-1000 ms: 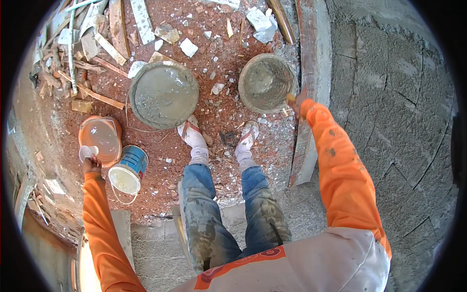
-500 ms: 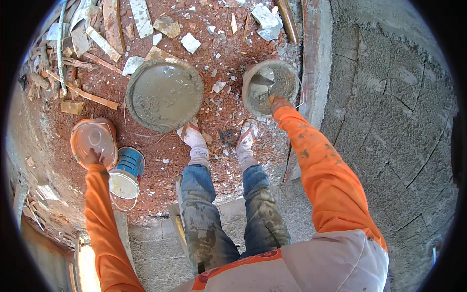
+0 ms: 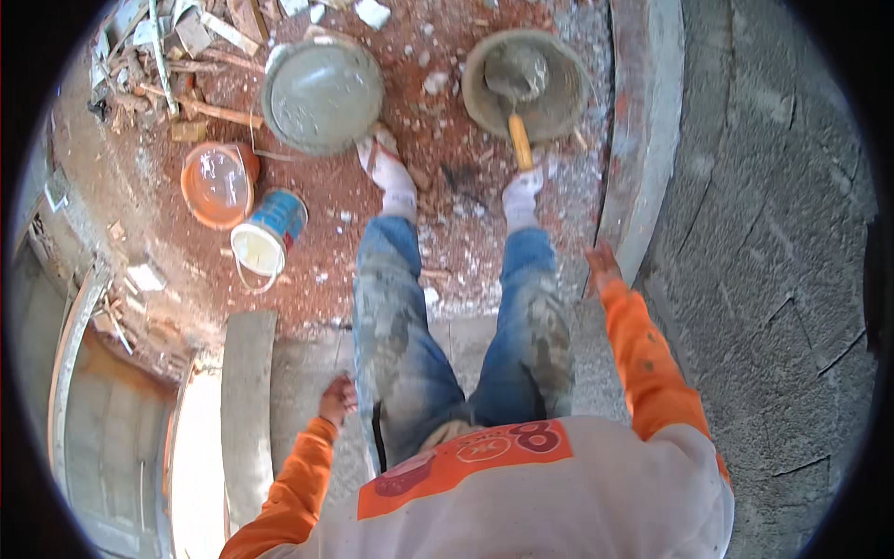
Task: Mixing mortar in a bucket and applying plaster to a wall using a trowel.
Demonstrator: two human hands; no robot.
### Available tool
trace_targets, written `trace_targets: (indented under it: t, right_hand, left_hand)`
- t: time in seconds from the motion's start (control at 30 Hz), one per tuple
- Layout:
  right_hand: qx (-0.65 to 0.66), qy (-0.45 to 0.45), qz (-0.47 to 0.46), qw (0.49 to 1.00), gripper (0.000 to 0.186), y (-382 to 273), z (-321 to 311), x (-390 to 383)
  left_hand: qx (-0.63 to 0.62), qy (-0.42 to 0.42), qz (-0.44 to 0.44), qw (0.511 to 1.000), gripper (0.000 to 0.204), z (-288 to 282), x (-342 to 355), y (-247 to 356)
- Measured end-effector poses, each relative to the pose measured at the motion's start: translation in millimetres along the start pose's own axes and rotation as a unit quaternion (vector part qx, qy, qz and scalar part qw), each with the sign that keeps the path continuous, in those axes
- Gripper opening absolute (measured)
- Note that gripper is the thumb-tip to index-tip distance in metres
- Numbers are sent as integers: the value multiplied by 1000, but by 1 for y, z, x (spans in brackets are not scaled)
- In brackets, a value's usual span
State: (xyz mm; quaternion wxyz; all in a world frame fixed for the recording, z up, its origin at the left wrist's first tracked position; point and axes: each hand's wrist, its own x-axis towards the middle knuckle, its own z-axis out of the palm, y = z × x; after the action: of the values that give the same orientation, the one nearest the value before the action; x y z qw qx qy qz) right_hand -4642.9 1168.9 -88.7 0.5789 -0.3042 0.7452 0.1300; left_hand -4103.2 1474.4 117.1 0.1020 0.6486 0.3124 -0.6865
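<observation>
My left hand point(image 3: 338, 399) hangs beside my left thigh, fingers loosely curled and holding nothing that I can see. Near the long raised edge on the right, my right hand point(image 3: 603, 263) is empty with its fingers apart. A trowel point(image 3: 520, 142) rests in the right-hand bucket point(image 3: 480, 112), its blade smeared with grey mortar and its wooden handle pointing toward my right foot. To the left of that bucket stands a wide round tub point(image 3: 321, 98) filled with wet grey mortar. Neither hand touches either container.
An orange bucket point(image 3: 217, 184) of liquid stands at the left, beside a tipped blue-and-white pail point(image 3: 277, 224). Wood scraps point(image 3: 223, 33) litter the far left. A raised edge point(image 3: 643, 140) borders rough grey masonry point(image 3: 764, 233). A plank point(image 3: 247, 410) lies near my left arm.
My right hand has let go of the trowel and drawn back. My left hand has left the orange bucket for my thigh. The containers sit higher in view.
</observation>
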Motion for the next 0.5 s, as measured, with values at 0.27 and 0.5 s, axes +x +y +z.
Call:
trace_targets:
  t: [0.27, 0.5]
  right_hand:
    - [-59, -109, 302, 945, 64, 290, -115, -306]
    - [-350, 191, -318, 861, 64, 151, -304, -161]
  left_hand:
    - [474, -13, 96, 875, 34, 59, -117, -221]
    - [149, 238, 400, 873, 42, 211, -212, 107]
